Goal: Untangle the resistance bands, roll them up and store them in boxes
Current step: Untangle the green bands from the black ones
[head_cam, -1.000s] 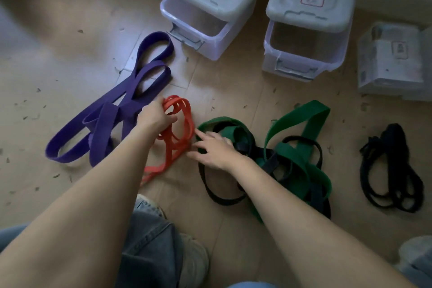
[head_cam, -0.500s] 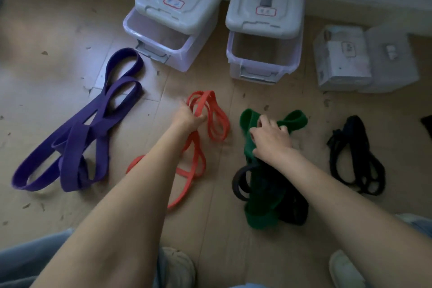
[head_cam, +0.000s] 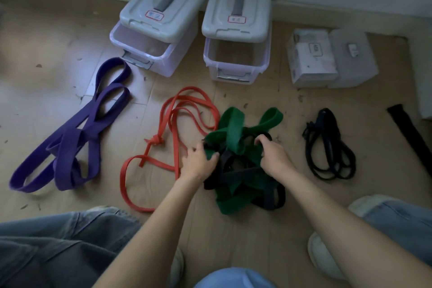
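Green band (head_cam: 231, 131) knotted with a black band (head_cam: 236, 172): left hand (head_cam: 197, 163) and right hand (head_cam: 272, 154) grasping it should ease loops apart gently, not yank.

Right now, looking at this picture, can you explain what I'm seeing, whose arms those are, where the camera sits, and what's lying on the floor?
There is no machine here. A person wears a camera on the head, so this single view looks down at their own bare arms and knees. On the wooden floor lie a purple band, a knotted red band, a thin black band, and a tangle of green band with a wide black band. The left hand and right hand both grip that tangle. Behind it stand two clear storage boxes, their grey lids slid back.
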### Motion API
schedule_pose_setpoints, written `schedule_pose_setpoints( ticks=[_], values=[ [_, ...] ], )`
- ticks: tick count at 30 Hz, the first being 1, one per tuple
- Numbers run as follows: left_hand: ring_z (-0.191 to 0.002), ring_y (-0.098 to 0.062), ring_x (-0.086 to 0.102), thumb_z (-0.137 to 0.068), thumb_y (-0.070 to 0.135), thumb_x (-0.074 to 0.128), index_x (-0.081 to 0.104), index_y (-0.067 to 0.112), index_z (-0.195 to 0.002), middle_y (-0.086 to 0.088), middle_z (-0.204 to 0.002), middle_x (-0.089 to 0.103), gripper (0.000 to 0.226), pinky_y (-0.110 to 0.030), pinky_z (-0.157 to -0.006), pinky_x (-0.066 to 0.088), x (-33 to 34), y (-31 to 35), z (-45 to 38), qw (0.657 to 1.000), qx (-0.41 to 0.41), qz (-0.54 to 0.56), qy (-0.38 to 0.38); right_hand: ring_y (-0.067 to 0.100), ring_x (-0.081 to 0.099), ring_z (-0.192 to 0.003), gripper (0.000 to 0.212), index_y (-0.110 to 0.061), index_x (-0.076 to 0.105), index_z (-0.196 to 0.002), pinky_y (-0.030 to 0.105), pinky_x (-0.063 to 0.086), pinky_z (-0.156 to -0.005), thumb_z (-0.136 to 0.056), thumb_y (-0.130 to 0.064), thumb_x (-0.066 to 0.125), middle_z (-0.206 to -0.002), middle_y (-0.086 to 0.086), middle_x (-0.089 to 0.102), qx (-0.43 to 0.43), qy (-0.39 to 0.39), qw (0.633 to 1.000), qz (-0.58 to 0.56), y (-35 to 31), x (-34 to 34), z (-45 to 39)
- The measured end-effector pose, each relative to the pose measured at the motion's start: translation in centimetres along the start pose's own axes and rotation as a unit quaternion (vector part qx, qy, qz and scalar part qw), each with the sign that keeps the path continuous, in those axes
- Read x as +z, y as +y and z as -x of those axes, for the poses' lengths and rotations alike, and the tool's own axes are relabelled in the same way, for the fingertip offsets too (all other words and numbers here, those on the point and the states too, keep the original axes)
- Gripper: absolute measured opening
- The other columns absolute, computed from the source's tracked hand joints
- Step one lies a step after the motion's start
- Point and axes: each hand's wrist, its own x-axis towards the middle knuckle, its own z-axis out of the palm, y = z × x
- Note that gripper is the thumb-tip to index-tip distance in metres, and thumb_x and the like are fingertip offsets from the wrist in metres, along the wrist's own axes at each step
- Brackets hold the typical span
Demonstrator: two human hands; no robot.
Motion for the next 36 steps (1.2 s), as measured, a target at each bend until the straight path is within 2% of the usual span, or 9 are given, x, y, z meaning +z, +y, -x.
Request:
schedule_pose_setpoints(
  ticks=[3, 13, 18, 21, 23, 25, 29, 31, 36],
  values=[
    [-0.125, -0.029, 0.046, -0.089, 0.027, 0.06, 0.014, 0.02, -0.148, -0.011, -0.141, 0.043, 0.075, -0.035, -0.101, 0.041, 1.6, -0.2, 2.3, 0.979, -0.037, 0.175, -0.095, 0.021, 0.053, -0.074, 0.02, -0.023, 0.049, -0.095, 0.031, 0.042, -0.054, -0.091, -0.005, 0.043, -0.099, 0.004, 0.053, 0.059, 0.048, 0.997, 0.009, 2.4, -1.1, 1.1],
    [-0.093, -0.014, 0.065, -0.083, 0.012, 0.067, 0.059, 0.009, -0.119, -0.005, -0.105, 0.068, 0.037, -0.02, -0.078, 0.053, -7.3, 8.2, 6.0, 0.95, 0.146, 0.098, -0.259, 0.011, 0.046, -0.052, 0.022, -0.025, 0.057, -0.086, 0.023, 0.033, -0.044, -0.09, -0.006, 0.045, -0.075, -0.002, 0.058, -0.079, 0.271, 0.933, -0.222, -0.1, -10.7, 3.8],
    [-0.089, -0.017, 0.068, -0.077, 0.024, 0.066, 0.068, 0.024, -0.104, -0.003, -0.097, 0.072, 0.027, -0.022, -0.07, 0.053, -12.9, 14.7, 11.2, 0.901, 0.294, 0.198, -0.252, 0.026, 0.056, -0.094, 0.017, -0.023, 0.059, -0.087, 0.036, 0.049, -0.079, -0.092, -0.011, 0.048, -0.109, 0.008, 0.06, 0.008, 0.162, 0.986, -0.027, 2.5, -16.5, 6.5],
    [-0.087, -0.015, 0.07, -0.072, 0.022, 0.065, 0.074, 0.026, -0.092, 0.0, -0.093, 0.074, 0.022, -0.02, -0.067, 0.055, -15.3, 17.8, 13.8, 0.869, 0.307, 0.311, -0.234, 0.031, 0.042, -0.124, 0.019, -0.019, 0.066, -0.099, 0.039, 0.032, -0.105, -0.092, -0.011, 0.051, -0.128, 0.012, 0.05, -0.05, 0.14, 0.989, 0.026, 1.7, -19.3, 9.2],
    [-0.086, -0.016, 0.07, -0.074, 0.022, 0.064, 0.072, 0.017, -0.093, -0.004, -0.091, 0.074, 0.022, -0.021, -0.067, 0.055, -16.3, 19.4, 15.0, 0.868, 0.314, 0.33, -0.196, 0.024, 0.047, -0.122, 0.016, -0.019, 0.066, -0.101, 0.03, 0.038, -0.097, -0.093, -0.015, 0.052, -0.122, 0.006, 0.055, -0.154, 0.222, 0.943, -0.196, 0.0, -21.2, 12.2],
    [-0.082, -0.017, 0.071, -0.081, 0.019, 0.062, 0.067, 0.007, -0.097, -0.008, -0.088, 0.074, 0.02, -0.021, -0.066, 0.055, -16.8, 20.8, 16.0, 0.875, 0.31, 0.329, -0.171, 0.018, 0.059, -0.109, 0.018, -0.023, 0.065, -0.098, 0.026, 0.044, -0.089, -0.091, -0.037, 0.055, -0.107, 0.0, 0.065, -0.257, 0.144, 0.871, -0.394, -1.8, -21.7, 15.9],
    [-0.07, -0.016, 0.071, -0.089, 0.017, 0.059, 0.064, 0.0, -0.093, -0.011, -0.083, 0.072, 0.018, -0.023, -0.059, 0.056, -17.0, 22.5, 17.4, 0.87, 0.284, 0.376, -0.143, 0.01, 0.062, -0.099, 0.047, -0.027, 0.053, -0.12, 0.03, 0.05, -0.085, -0.079, -0.041, 0.069, -0.109, -0.005, 0.066, -0.312, 0.114, 0.929, -0.161, -4.9, -18.5, 18.1],
    [-0.079, -0.015, 0.071, -0.091, 0.03, 0.055, 0.062, 0.004, -0.104, -0.01, -0.095, 0.07, 0.03, -0.025, -0.067, 0.057, -17.2, 22.3, 17.3, 0.855, 0.278, 0.412, -0.147, 0.004, 0.06, -0.067, 0.013, -0.018, 0.065, -0.101, 0.023, 0.047, -0.063, -0.089, -0.021, 0.061, -0.075, -0.011, 0.065, -0.316, 0.163, 0.889, -0.29, -5.5, -18.4, 18.3],
    [-0.1, -0.016, 0.067, -0.08, 0.038, 0.064, 0.054, 0.016, -0.121, -0.005, -0.111, 0.069, 0.048, -0.028, -0.086, 0.054, -16.4, 19.9, 17.9, 0.884, 0.337, 0.191, -0.26, 0.005, 0.031, -0.038, 0.043, -0.018, 0.053, -0.055, 0.018, 0.025, -0.044, -0.097, -0.028, 0.049, -0.042, -0.012, 0.035, -0.287, 0.143, 0.834, -0.45, -6.7, -19.0, 18.3]
  ],
)
